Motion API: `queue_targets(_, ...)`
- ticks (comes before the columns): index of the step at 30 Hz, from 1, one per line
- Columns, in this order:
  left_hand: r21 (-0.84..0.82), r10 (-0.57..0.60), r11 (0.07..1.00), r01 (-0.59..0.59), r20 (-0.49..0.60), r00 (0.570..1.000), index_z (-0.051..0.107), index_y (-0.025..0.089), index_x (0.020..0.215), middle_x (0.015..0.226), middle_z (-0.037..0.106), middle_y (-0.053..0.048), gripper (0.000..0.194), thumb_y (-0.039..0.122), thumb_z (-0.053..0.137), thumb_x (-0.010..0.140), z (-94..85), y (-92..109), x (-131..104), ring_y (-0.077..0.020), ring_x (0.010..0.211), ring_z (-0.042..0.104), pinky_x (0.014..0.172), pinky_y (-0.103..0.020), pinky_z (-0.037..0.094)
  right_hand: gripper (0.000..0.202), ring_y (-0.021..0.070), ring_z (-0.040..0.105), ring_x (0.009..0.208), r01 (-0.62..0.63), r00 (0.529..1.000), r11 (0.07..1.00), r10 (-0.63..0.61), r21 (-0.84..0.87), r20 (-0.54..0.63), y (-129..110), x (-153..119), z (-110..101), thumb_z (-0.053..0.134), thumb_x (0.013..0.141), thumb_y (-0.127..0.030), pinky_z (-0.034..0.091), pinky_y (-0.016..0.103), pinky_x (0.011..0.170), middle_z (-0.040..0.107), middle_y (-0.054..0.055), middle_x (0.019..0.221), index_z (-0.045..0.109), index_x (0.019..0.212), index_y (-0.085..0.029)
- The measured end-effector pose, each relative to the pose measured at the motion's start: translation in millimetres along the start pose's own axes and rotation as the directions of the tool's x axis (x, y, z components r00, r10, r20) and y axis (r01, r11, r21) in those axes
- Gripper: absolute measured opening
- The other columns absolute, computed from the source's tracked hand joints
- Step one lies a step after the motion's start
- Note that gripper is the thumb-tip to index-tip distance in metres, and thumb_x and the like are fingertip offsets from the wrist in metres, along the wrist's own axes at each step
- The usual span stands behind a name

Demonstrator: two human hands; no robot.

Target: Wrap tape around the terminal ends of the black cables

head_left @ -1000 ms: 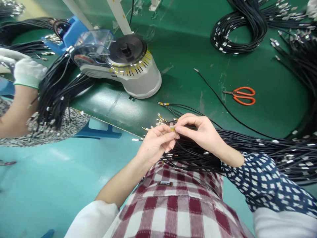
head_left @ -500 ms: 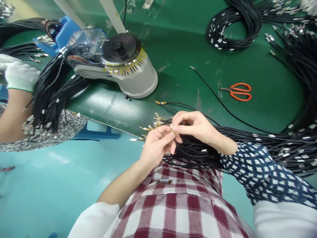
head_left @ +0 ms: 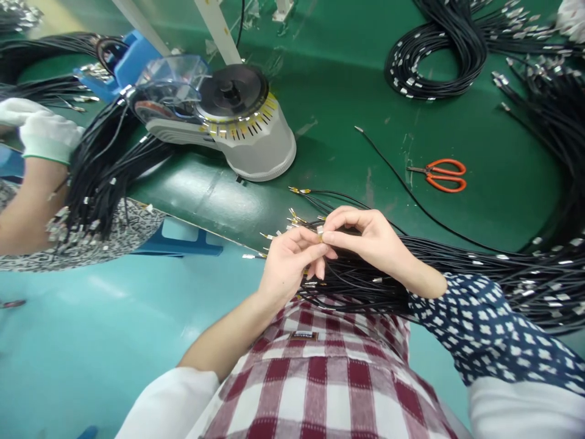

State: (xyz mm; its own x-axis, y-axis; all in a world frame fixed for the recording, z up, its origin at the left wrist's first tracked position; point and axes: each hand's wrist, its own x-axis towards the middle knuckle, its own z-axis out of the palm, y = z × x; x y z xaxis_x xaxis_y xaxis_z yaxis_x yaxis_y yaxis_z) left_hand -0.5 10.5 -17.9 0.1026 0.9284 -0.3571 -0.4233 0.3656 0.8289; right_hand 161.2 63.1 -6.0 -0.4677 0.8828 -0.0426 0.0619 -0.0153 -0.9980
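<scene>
My left hand [head_left: 292, 259] and my right hand [head_left: 363, 235] meet fingertip to fingertip above a bundle of black cables [head_left: 356, 277]. Between the pinched thumbs and forefingers sits a small cable end [head_left: 320, 232] with a pale tag and a bit of yellow on it. Both hands are closed on this end; most of its cable is hidden behind the fingers. Several other cable ends with yellow and white tags [head_left: 297, 218] stick out left of my hands, near the table edge.
A tape dispenser [head_left: 260, 146] with a black disc stands at back left. Orange-handled scissors [head_left: 445, 175] and a single black cable [head_left: 393, 171] lie on the green table [head_left: 338, 158]. Coiled cables [head_left: 393, 67] lie at back right. A co-worker's gloved hand [head_left: 50, 134] is at far left.
The view has shifted slightly, so the table things appear a little further right. My fingers stay pinched together, and the pale tag between them shows more clearly.
</scene>
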Motion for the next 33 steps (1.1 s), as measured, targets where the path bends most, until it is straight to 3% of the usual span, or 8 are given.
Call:
queue_targets(4,0.013,0.000,1.000,0.000,0.010,1.000,0.059,0.014,0.073,0.067,0.075,-0.005,0.027,0.029,0.081,0.072,0.3,1.4,-1.0,-0.0097,0.037,0.058,0.036,-0.018,0.036,0.019,0.0158,0.062,0.078,-0.075,0.997,0.997,0.074,0.006,0.028,1.6,6.5,-7.5,0.081,0.074,-0.036,0.048,0.030,0.074,0.069,0.003,0.086,0.076,0.080,-0.020)
queue_targets(7,0.027,-0.004,1.000,0.003,0.043,0.999,0.060,0.014,0.075,0.068,0.075,-0.005,0.025,0.030,0.080,0.075,-0.9,1.1,-2.2,-0.0101,0.038,0.059,0.037,-0.018,0.037,0.019,0.0160,0.063,0.081,-0.062,0.986,0.998,0.060,0.008,0.153,2.1,12.6,-15.1,0.080,0.075,-0.035,0.048,0.030,0.074,0.069,0.003,0.090,0.078,0.088,-0.021)
queue_targets(11,0.022,-0.052,0.999,0.050,0.128,0.990,0.061,0.013,0.077,0.071,0.076,-0.006,0.025,0.031,0.077,0.079,-3.3,0.4,-2.6,-0.0119,0.039,0.062,0.037,-0.019,0.040,0.010,0.0152,0.062,0.076,0.059,0.949,0.996,-0.033,-0.071,0.314,-4.2,24.1,-27.2,0.081,0.074,-0.031,0.049,0.030,0.074,0.067,0.001,0.085,0.079,0.078,-0.022)
queue_targets(16,-0.019,-0.086,0.996,0.091,0.180,0.980,0.060,0.013,0.076,0.066,0.074,-0.004,0.025,0.030,0.078,0.078,-7.0,1.9,1.9,-0.0119,0.037,0.061,0.036,-0.018,0.044,0.007,0.0162,0.063,0.077,0.240,0.905,0.948,-0.141,-0.207,0.402,-17.3,32.3,-29.8,0.076,0.079,-0.029,0.049,0.030,0.075,0.068,0.001,0.085,0.076,0.077,-0.023)
queue_targets(19,-0.034,-0.085,0.995,0.092,0.186,0.979,0.061,0.013,0.076,0.065,0.073,-0.004,0.025,0.030,0.079,0.078,-10.0,2.2,5.4,-0.0117,0.037,0.061,0.037,-0.019,0.046,0.008,0.0180,0.063,0.081,0.343,0.894,0.866,-0.181,-0.365,0.411,-23.8,30.3,-24.1,0.069,0.084,-0.024,0.046,0.032,0.078,0.069,0.001,0.085,0.074,0.078,-0.024)
queue_targets(23,-0.066,-0.122,0.988,0.139,0.217,0.969,0.063,0.012,0.079,0.064,0.071,-0.003,0.025,0.031,0.079,0.077,-14.2,2.5,7.6,-0.0105,0.037,0.060,0.036,-0.017,0.045,0.011,0.0216,0.062,0.090,0.376,0.924,0.718,-0.240,-0.586,0.298,-24.4,30.2,-30.9,0.065,0.087,-0.020,0.042,0.037,0.085,0.071,0.002,0.092,0.074,0.081,-0.024)
queue_targets(28,-0.106,-0.116,0.984,0.140,0.205,0.972,0.063,0.013,0.090,0.068,0.072,-0.004,0.026,0.029,0.079,0.078,-16.8,6.6,6.4,-0.0116,0.044,0.064,0.042,-0.017,0.050,0.014,0.0248,0.063,0.092,0.139,0.955,0.649,-0.288,-0.748,-0.072,-4.4,37.1,-82.5,0.065,0.088,-0.032,0.045,0.039,0.085,0.070,0.006,0.099,0.075,0.092,-0.023)
queue_targets(33,-0.058,-0.036,0.998,0.039,0.040,0.999,0.065,0.011,0.088,0.071,0.073,-0.007,0.031,0.039,0.077,0.080,-15.7,9.2,4.4,-0.0130,0.049,0.067,0.045,-0.019,0.052,0.026,0.0312,0.060,0.094,-0.256,0.919,0.251,-0.236,-0.934,-0.316,25.7,40.3,-124.9,0.066,0.087,-0.040,0.044,0.040,0.073,0.068,0.014,0.100,0.075,0.096,-0.017)
